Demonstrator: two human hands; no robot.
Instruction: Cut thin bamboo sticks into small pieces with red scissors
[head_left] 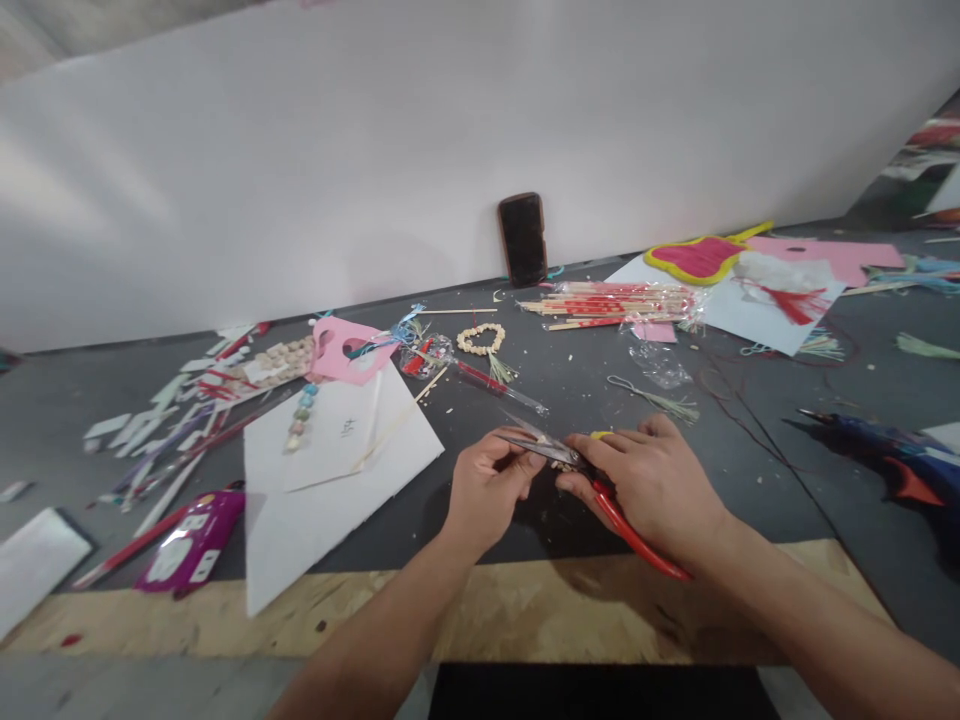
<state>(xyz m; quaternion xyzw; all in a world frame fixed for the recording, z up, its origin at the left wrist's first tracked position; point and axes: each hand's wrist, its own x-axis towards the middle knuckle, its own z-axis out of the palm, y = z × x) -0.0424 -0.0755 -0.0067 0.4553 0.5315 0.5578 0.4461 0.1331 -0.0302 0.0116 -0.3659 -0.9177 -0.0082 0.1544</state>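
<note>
In my right hand (649,470) is a pair of scissors (574,458) with red handles, its pointed blades angled toward the left. The blades are apart and lie across the fingertips of my left hand (491,485). Those fingers are pinched together by the blades; a small pale piece shows there, too small to name. Just beyond my hands lie a narrow clear packet with a red strip (499,386) and a looped cord with a pale tassel (656,398). Farther back rests a ring of pale beads (480,339) with a green tassel.
A phone (523,238) leans on the white partition (337,170). Packaged sticks (615,303) lie before it. White paper (405,440), pink cutouts (360,352) and a purple packet (193,540) are on the left. On the right are a glue gun (885,455) and a red-and-yellow fan shape (694,260).
</note>
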